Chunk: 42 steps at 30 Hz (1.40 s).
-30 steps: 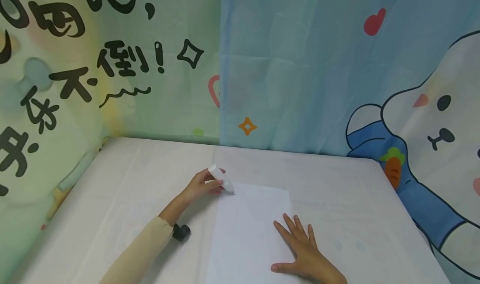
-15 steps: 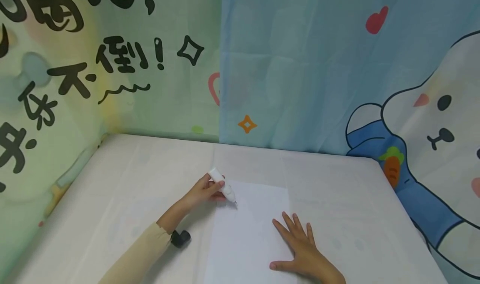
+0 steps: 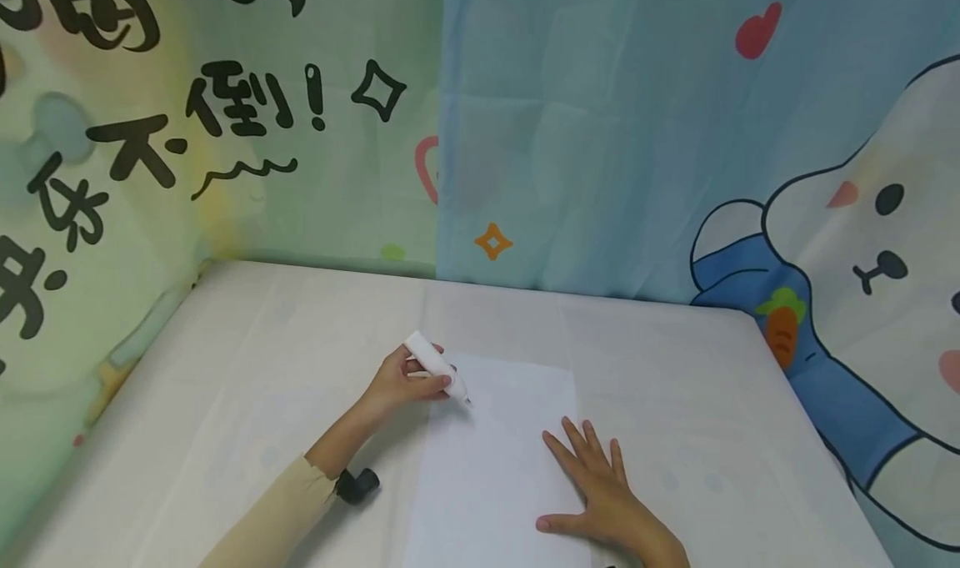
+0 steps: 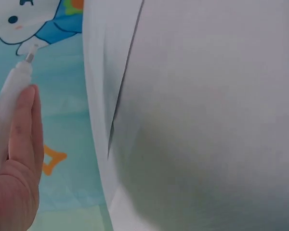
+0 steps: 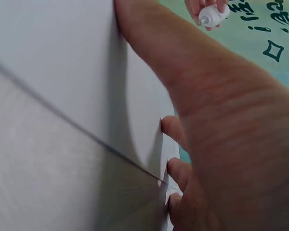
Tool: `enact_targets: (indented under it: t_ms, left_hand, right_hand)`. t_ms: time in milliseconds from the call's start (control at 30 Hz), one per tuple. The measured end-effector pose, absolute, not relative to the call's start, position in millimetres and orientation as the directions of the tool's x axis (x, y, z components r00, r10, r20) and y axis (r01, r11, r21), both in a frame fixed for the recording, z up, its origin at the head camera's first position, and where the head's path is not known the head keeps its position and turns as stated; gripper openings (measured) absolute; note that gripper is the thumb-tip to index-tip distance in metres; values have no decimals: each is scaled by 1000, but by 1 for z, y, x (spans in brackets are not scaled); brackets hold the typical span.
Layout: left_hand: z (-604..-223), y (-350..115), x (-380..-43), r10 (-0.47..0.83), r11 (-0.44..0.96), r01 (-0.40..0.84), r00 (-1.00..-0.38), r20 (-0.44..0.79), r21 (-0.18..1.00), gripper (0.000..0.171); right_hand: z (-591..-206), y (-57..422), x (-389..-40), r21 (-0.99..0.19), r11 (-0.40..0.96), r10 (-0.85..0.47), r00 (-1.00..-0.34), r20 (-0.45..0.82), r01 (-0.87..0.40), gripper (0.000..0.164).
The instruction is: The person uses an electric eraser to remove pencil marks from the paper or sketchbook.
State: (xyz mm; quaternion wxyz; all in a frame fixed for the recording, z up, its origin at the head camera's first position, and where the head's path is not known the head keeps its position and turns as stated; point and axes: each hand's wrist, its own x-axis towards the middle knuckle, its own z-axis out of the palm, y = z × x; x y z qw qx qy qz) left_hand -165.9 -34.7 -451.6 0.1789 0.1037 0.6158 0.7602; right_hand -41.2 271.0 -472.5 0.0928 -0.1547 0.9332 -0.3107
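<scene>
In the head view, my left hand (image 3: 401,382) holds a slim white bottle (image 3: 431,358) with a narrow tip, between thumb and fingers. The bottle slants down to the right, its tip over the upper left part of a white sheet of paper (image 3: 498,459). Up close in the left wrist view, the bottle (image 4: 8,106) shows a small metal nozzle. My right hand (image 3: 600,493) rests spread on the right edge of the paper, with thumb and fingers apart. Seen from the right wrist, the fingertips of that hand (image 5: 183,72) press on the sheet across its edge.
A white cloth covers the table (image 3: 300,326), whose far edge meets a printed curtain (image 3: 570,134). A black wrist camera (image 3: 357,485) is strapped to my left wrist, just below the beige sleeve (image 3: 273,514).
The bottle's tip has moved down and slightly right over the paper, then a little back up, and the bottle now lies at a flatter slant. My right hand stays in place on the sheet.
</scene>
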Motion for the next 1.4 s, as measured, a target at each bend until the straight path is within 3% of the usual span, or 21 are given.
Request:
enact_targets:
  t_ms: [433, 700, 967, 1400]
  left_hand:
    - [-457, -35, -156, 437, -60, -124, -895, -86, 990, 49]
    - [-461, -29, -157, 350, -67, -60, -936, -33, 996, 42]
    - [-459, -20, -161, 260, 36, -149, -953, -154, 988, 45]
    - [-462, -20, -158, 276, 95, -87, -955, -111, 992, 42]
  right_hand:
    - [-467, 270, -42, -615, 758, -338, -937, -85, -217, 103]
    - [-465, 271, -42, -611, 757, -348, -935, -75, -233, 103]
    - [-466, 270, -42, -613, 757, -345, -935, -81, -227, 104]
    - [-467, 270, -41, -601, 770, -333, -938, -97, -211, 105]
